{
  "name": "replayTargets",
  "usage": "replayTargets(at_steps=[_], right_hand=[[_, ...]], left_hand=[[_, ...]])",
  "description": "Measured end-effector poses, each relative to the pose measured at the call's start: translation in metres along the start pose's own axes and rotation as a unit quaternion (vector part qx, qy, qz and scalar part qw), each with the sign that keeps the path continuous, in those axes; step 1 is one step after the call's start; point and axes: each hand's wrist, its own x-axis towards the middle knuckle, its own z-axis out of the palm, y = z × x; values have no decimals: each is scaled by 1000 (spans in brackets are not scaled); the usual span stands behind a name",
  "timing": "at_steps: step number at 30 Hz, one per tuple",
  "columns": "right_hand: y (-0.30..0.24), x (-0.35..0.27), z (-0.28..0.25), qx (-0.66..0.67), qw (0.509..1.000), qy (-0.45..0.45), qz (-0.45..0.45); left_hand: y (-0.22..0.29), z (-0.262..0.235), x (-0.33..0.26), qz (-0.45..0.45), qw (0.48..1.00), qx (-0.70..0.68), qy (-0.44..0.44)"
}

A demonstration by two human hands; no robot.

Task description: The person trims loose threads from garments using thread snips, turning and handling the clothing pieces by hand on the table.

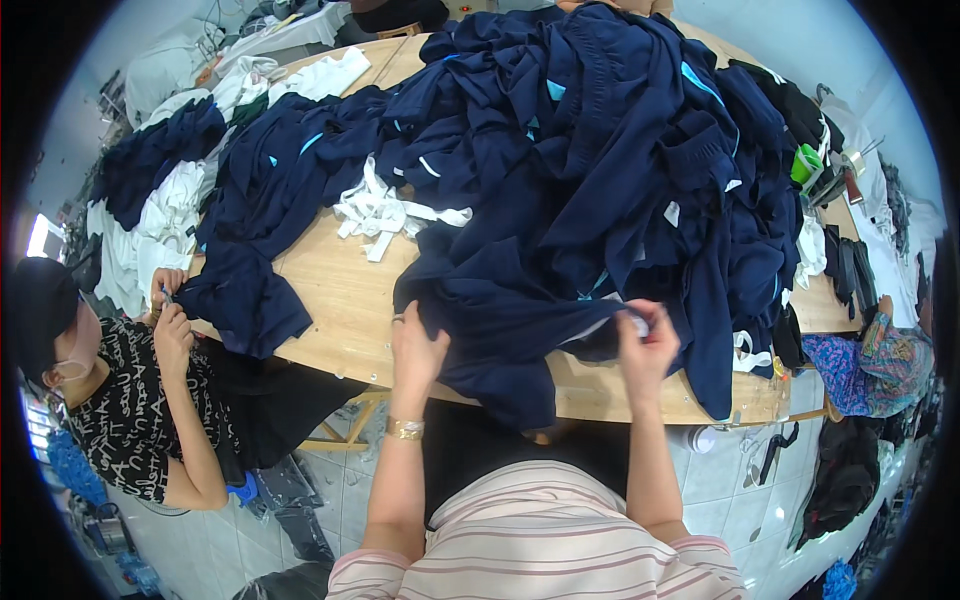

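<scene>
A dark navy garment [490, 330] lies across the table's near edge in front of me, part of it hanging over. My left hand [415, 355], with a ring and a gold bracelet at the wrist, grips its left side, the fingers partly hidden by cloth. At the other end, my right hand [648, 345] is closed at the garment's raised edge. A small pale item shows in that palm, too blurred to name. Light lining or trim peeks out along the fabric between my hands. Behind it rises a large heap of navy garments [620, 140] with light blue accents.
White fabric strips [385, 208] lie on the wooden table [330, 270]. To the left a co-worker [130, 400] handles navy cloth with a small tool. Another person [870, 365] sits at the far right, near a green container [806, 163]. White garments [170, 215] lie at the left.
</scene>
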Motion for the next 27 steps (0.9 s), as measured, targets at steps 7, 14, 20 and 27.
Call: replayTargets(at_steps=[7, 14, 20, 27], right_hand=[[8, 28, -49, -95, 992, 84, -20], [-76, 22, 33, 185, 946, -262, 51], [-100, 40, 50, 189, 883, -423, 72], [-85, 11, 86, 141, 970, -198, -15]], left_hand=[[9, -42, 9, -150, 772, -585, -198], [63, -70, -12, -71, 458, -833, -303], [88, -116, 11, 52, 419, -850, -315], [83, -94, 18, -4, 347, -865, -362]])
